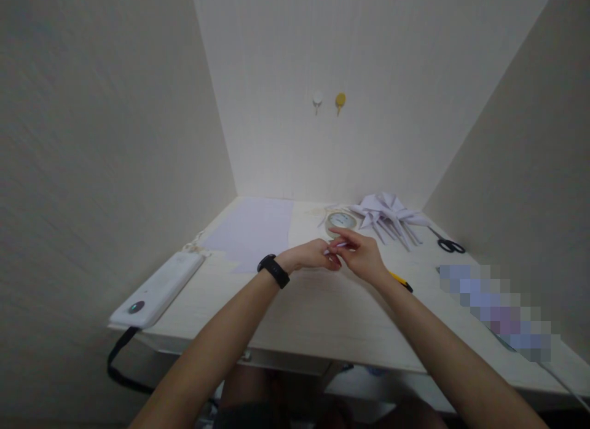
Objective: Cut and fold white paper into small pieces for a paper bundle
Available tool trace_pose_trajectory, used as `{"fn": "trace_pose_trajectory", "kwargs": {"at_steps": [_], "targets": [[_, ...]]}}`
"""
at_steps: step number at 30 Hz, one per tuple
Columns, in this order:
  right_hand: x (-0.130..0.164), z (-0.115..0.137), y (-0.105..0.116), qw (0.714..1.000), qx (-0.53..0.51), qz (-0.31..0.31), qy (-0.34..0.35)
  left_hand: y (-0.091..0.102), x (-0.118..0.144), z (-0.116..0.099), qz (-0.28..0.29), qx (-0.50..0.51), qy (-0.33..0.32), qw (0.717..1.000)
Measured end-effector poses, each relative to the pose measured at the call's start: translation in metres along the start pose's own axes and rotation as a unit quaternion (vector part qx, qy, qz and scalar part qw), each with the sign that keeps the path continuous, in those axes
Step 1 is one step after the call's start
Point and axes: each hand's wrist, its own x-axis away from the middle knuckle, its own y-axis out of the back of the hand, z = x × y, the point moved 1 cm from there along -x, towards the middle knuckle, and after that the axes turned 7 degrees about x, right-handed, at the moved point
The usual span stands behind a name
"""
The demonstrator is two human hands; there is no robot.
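**Where the desk is crowded and where it lies bare**

While both hands meet over the middle of the desk (322,318), the clutter sits around them in an arc. At the far left edge lies a white power strip (157,289), its black cable dropping off the front corner. Just beyond it, flat lilac paper sheets (251,232) cover the back left part of the desk. The left hand (311,257), a black wristband (273,271) on its wrist, and the right hand (362,254) both pinch a small folded lilac paper strip (335,247) between their fingertips, held slightly above the desk surface. Right behind the hands lies a tape roll (341,220), and beside it a heap of folded paper shapes (389,215). A yellow pen (400,281) pokes out from under the right forearm. Black scissors (449,244) lie near the right wall. Walls close in on three sides; the front stretch of desk beneath the forearms is bare.
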Motion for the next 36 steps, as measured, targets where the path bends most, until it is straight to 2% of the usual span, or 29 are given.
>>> {"fn": "trace_pose_trajectory", "kwargs": {"at_steps": [2,4,7,9,17,23,31,33,36], "targets": [[-0.002,-0.008,0.001,0.999,-0.015,-0.022,-0.027,0.004,0.001,-0.002,-0.016,-0.015,-0.011,1.000],[-0.005,-0.015,0.005,0.997,-0.024,-0.053,-0.049,0.009,0.001,-0.001,-0.054,-0.013,-0.003,0.998],[-0.010,-0.021,0.013,0.991,-0.015,-0.105,-0.079,0.017,0.001,0.003,-0.118,0.015,0.017,0.993],[-0.012,-0.023,0.017,0.988,-0.018,-0.126,-0.090,0.018,-0.001,0.005,-0.138,0.037,0.009,0.990],[-0.013,-0.027,0.016,0.980,-0.074,-0.149,-0.108,0.015,-0.002,0.005,-0.225,0.131,-0.037,0.965],[-0.011,-0.030,0.014,0.979,-0.089,-0.156,-0.099,0.017,0.001,0.001,-0.196,0.143,-0.007,0.970],[-0.009,-0.040,0.010,0.989,-0.063,-0.092,-0.094,0.017,-0.001,0.004,-0.205,0.144,-0.003,0.968],[-0.008,-0.038,0.013,0.993,-0.016,-0.092,-0.068,0.017,-0.001,0.004,-0.203,0.127,-0.002,0.971],[-0.009,-0.034,0.017,0.997,0.039,-0.072,0.006,0.017,0.000,0.004,-0.191,0.088,0.004,0.978]]}}
